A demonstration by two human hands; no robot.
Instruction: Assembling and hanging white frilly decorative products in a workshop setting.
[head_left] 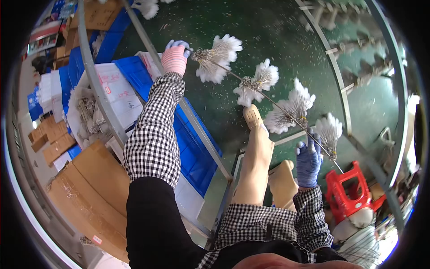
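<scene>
A long thin rod (233, 75) slants across in front of me, from upper left to lower right. Several bundles of fine wires with white, fluffy-looking tips (293, 105) are fixed along it. My left hand (174, 53), in a glove with a pink striped cuff, is closed round the rod's upper left end, beside the first bundle (219, 58). My right hand (309, 162), in a blue-grey glove, grips the rod near its lower end, its fingers crossing it. Close to that hand is the last white-tipped bundle (329, 133).
Metal rails (197, 121) run along the left, over blue bins (192, 148) and a white box (121, 94). A large cardboard box (89, 193) stands lower left. A red plastic stool (351, 190) is at lower right. Racks with more rods (363, 45) stand upper right. White bits dot the green floor (179, 22).
</scene>
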